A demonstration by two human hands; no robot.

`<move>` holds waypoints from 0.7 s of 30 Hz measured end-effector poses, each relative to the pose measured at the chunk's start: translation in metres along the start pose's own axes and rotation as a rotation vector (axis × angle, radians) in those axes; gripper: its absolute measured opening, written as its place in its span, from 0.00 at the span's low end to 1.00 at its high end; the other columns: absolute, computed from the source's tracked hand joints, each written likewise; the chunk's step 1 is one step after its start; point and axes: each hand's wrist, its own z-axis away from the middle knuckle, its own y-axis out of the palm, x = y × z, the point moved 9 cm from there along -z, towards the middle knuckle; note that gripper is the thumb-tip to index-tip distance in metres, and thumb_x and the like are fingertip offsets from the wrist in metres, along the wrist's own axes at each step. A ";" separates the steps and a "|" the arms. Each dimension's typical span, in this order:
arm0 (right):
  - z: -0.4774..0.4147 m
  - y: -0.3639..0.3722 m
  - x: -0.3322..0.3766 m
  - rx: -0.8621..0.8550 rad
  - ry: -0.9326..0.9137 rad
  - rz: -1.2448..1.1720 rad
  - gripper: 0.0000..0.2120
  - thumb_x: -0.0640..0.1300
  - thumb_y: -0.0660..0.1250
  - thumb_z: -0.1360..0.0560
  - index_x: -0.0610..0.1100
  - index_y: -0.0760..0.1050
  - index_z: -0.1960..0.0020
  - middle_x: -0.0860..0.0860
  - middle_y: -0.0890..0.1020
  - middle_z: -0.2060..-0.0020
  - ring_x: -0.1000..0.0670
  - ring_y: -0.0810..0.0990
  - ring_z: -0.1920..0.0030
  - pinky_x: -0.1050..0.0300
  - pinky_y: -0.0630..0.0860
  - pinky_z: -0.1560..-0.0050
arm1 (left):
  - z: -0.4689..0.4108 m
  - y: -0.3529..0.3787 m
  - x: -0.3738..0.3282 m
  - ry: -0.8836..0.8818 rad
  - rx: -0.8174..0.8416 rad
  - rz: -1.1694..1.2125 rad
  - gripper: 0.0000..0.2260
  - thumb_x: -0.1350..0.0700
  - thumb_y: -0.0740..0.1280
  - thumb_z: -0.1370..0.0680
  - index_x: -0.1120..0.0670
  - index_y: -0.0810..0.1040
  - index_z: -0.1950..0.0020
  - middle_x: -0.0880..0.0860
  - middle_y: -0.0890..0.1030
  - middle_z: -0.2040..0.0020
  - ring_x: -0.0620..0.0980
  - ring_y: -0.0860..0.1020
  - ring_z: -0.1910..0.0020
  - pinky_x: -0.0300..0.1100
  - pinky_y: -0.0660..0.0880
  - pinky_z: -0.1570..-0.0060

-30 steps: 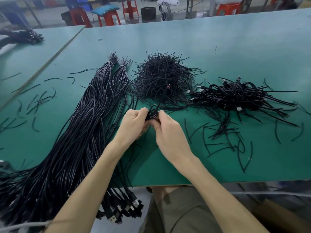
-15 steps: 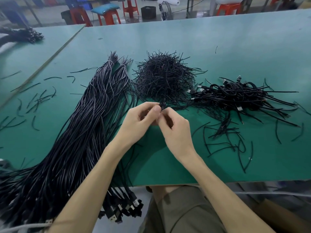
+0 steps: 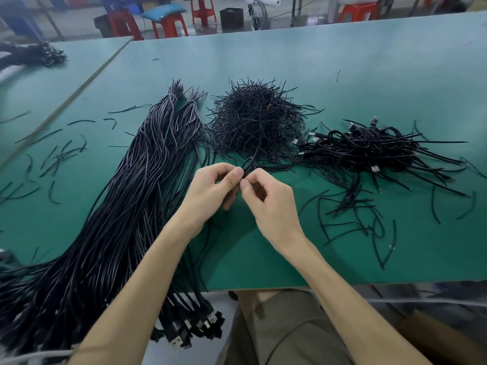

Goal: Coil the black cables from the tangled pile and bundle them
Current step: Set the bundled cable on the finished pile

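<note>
Left hand (image 3: pixel 210 191) and right hand (image 3: pixel 272 204) pinch one thin cable loop (image 3: pixel 249 162).

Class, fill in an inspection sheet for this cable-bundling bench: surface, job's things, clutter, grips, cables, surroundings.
Surface: green table; second table at left.
Job's things: long cables at left; tie pile in middle; finished coils at right.
Clutter: loose ties scattered both sides.
Grips: left hand and right hand both pinch one coil.
Cables: plugs overhang the near edge.
Surroundings: red stools and a fan beyond.
</note>
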 end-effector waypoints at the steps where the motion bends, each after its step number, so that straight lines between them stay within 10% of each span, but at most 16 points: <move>1: 0.000 0.000 0.000 0.006 0.009 -0.032 0.12 0.44 0.66 0.19 0.46 0.74 0.61 0.56 0.73 0.73 0.55 0.68 0.70 0.60 0.66 0.68 | 0.000 0.000 -0.001 0.008 0.005 0.038 0.11 0.56 0.66 0.16 0.61 0.81 0.53 0.53 0.76 0.68 0.51 0.71 0.72 0.38 0.69 0.68; 9: -0.002 0.001 -0.007 0.057 0.086 -0.291 0.11 0.41 0.64 0.17 0.41 0.75 0.58 0.46 0.78 0.70 0.50 0.72 0.73 0.57 0.72 0.68 | 0.002 -0.005 -0.014 0.124 0.034 0.140 0.05 0.64 0.71 0.22 0.59 0.82 0.47 0.63 0.80 0.48 0.59 0.77 0.48 0.51 0.75 0.41; 17: -0.002 -0.005 -0.006 -0.004 0.059 -0.197 0.11 0.44 0.65 0.18 0.45 0.75 0.59 0.48 0.77 0.70 0.46 0.72 0.71 0.42 0.74 0.66 | -0.002 -0.008 0.001 -0.047 -0.024 0.122 0.22 0.37 0.61 0.18 0.52 0.87 0.48 0.68 0.82 0.51 0.54 0.75 0.55 0.48 0.70 0.53; 21: 0.001 0.000 0.002 0.025 0.006 -0.136 0.12 0.44 0.65 0.18 0.45 0.73 0.60 0.41 0.75 0.69 0.39 0.70 0.68 0.40 0.70 0.67 | -0.003 -0.002 -0.002 -0.090 0.017 0.297 0.22 0.39 0.64 0.19 0.55 0.88 0.54 0.55 0.85 0.55 0.48 0.81 0.55 0.39 0.77 0.54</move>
